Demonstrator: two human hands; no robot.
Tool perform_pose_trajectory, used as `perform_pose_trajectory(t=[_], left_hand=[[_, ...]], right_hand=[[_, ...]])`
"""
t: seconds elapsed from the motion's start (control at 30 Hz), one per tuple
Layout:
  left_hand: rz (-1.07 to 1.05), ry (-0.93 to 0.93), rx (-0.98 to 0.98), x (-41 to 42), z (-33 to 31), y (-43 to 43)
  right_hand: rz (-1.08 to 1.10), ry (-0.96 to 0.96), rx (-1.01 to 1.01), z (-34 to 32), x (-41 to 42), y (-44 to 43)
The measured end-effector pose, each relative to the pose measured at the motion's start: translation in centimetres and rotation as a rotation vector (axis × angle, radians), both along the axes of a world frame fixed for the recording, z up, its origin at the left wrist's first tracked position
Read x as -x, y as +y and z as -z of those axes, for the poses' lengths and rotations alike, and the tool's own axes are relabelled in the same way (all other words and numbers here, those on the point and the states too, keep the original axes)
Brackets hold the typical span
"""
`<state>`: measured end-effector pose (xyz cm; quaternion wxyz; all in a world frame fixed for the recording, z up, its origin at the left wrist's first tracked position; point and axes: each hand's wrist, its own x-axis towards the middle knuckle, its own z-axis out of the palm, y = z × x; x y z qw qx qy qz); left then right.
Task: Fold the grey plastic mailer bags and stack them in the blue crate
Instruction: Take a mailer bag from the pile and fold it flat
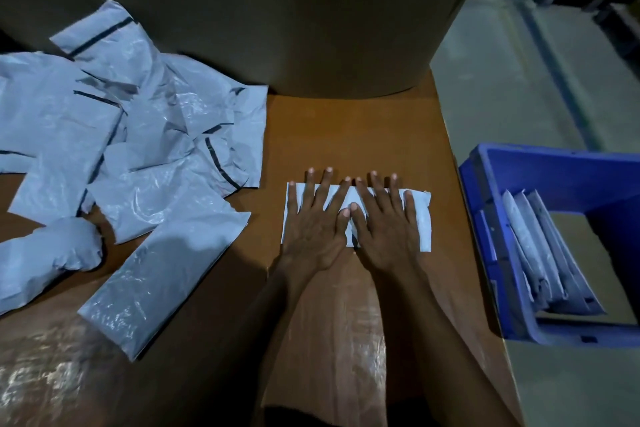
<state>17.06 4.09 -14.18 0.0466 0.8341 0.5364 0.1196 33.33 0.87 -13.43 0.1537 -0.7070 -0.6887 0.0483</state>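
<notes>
A folded grey mailer bag (423,218) lies flat on the brown table in front of me. My left hand (317,218) and my right hand (384,222) lie side by side on it, fingers straight and spread, pressing it down. Their thumbs touch at the middle. A heap of unfolded grey mailer bags (131,135) covers the table's left side, one long bag (156,284) nearest me. The blue crate (485,239) stands to the right of the table, lower down, with several folded bags (540,253) leaning on edge inside it.
A large brown cardboard roll or wall (277,10) rises at the back of the table. The table's right edge (460,204) runs close to the crate. Grey floor (519,87) lies beyond it.
</notes>
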Motion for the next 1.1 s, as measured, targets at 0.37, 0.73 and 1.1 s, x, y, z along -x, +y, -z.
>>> perform_pose_trajectory(t=[0.37,0.73,1.1], left_hand=[[-0.007,-0.234,-0.086,-0.4,-2.7,-1.4],[-0.018,-0.194,0.08,-1.2,-4.0,-3.7],[-0.045,-0.238,0.078,2.7,-3.8,-5.6]], right_hand=[[0.09,0.175,-0.223,-2.2,-0.8,-1.3],[0.158,0.061,-0.132,-3.0,-0.9,-3.0],[0.093,0.142,-0.128,-3.2,0.0,-6.6]])
